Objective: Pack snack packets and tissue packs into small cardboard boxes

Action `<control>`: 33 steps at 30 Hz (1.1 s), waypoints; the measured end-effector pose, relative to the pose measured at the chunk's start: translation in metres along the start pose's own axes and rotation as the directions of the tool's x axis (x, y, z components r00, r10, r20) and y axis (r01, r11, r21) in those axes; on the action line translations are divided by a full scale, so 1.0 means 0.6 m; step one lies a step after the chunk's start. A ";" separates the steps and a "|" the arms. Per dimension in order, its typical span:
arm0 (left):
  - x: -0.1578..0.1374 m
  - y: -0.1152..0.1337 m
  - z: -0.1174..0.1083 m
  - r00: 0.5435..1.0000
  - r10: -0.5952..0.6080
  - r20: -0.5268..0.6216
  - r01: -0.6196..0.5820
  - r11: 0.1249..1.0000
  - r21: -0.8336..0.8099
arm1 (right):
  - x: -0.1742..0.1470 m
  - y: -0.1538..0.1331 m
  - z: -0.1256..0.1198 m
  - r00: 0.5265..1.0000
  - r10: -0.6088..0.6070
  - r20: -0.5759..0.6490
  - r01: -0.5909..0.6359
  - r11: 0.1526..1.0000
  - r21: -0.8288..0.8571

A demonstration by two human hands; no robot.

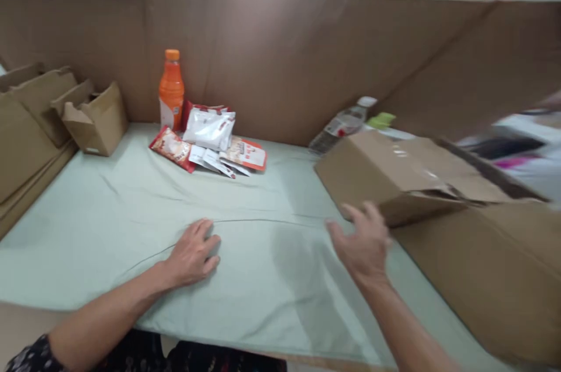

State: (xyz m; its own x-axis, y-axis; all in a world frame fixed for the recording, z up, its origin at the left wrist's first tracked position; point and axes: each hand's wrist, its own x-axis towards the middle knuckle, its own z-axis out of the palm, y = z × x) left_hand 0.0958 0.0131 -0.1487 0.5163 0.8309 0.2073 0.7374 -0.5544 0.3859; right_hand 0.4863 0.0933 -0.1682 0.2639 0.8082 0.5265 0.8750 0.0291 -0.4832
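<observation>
My left hand (195, 252) rests on the pale green cloth (245, 296), fingers apart and holding nothing. My right hand (362, 240), a little blurred, hovers above the cloth with its fingers spread, close to the near edge of a closed cardboard box (363, 176). Nothing shows in its grasp. Beyond my left hand lies a pile of snack packets: a red one (173, 149), a white one (210, 128) and an orange-and-white one (245, 154). An orange drink bottle (171, 91) with an orange cap stands upright behind them.
A tall cardboard wall (263, 62) runs along the back. Small open carton (99, 121) and larger cardboard boxes (26, 132) stand at the left. On the right, a clear bottle (344, 124) leans behind the closed box; a larger cardboard box (495, 273) sits nearer me.
</observation>
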 end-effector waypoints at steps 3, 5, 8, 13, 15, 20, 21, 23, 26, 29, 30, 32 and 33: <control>-0.004 0.011 -0.009 1.000 -0.020 -0.001 0.020 1.000 0.024 | -0.050 -0.093 0.077 0.903 -0.187 0.388 0.189 0.981 0.033; -0.010 0.010 -0.026 0.999 -0.029 -0.025 0.030 0.998 0.052 | -0.075 -0.166 0.116 0.825 -0.291 0.485 0.296 0.953 0.067; -0.019 -0.025 -0.086 0.991 -0.072 -0.111 0.084 0.991 0.104 | -0.102 -0.242 0.147 0.770 -0.450 0.454 0.445 0.887 0.124; -0.005 -0.181 -0.281 0.890 -0.257 -0.376 0.344 0.921 0.184 | -0.126 -0.256 0.151 0.752 -0.539 0.380 0.525 0.838 0.149; 0.018 -0.251 -0.367 0.828 -0.303 -0.472 0.438 0.875 0.206 | -0.130 -0.249 0.152 0.762 -0.532 0.369 0.519 0.843 0.145; 0.085 -0.368 -0.504 0.759 -0.352 -0.548 0.549 0.798 0.248 | -0.133 -0.243 0.159 0.778 -0.524 0.346 0.524 0.846 0.103; 0.092 -0.381 -0.515 0.770 -0.370 -0.520 0.552 0.794 0.253 | -0.133 -0.242 0.160 0.779 -0.526 0.342 0.528 0.844 0.096; 0.094 -0.396 -0.526 0.795 -0.400 -0.456 0.548 0.796 0.258 | -0.132 -0.242 0.161 0.778 -0.531 0.337 0.535 0.840 0.087; 0.069 -0.390 -0.527 0.822 -0.397 -0.408 0.521 0.813 0.260 | -0.131 -0.242 0.162 0.774 -0.537 0.335 0.540 0.836 0.092; 0.017 -0.346 -0.517 0.849 -0.330 -0.413 0.456 0.852 0.257 | -0.129 -0.245 0.164 0.781 -0.529 0.330 0.524 0.844 0.112; -0.005 -0.323 -0.510 0.864 -0.296 -0.407 0.419 0.871 0.257 | -0.128 -0.246 0.165 0.786 -0.523 0.330 0.514 0.849 0.122; -0.052 -0.266 -0.489 0.903 -0.217 -0.370 0.323 0.912 0.253 | -0.125 -0.248 0.166 0.794 -0.510 0.332 0.489 0.859 0.151; -0.076 -0.234 -0.475 0.922 -0.179 -0.343 0.274 0.929 0.250 | -0.124 -0.249 0.167 0.799 -0.501 0.332 0.473 0.865 0.168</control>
State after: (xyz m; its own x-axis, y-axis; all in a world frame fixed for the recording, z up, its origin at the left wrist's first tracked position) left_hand -0.1552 0.0664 0.0438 0.1942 0.8815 0.4304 0.9351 -0.2989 0.1902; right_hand 0.2954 0.0879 -0.2055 -0.3623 0.8264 0.4310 0.8133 0.5062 -0.2870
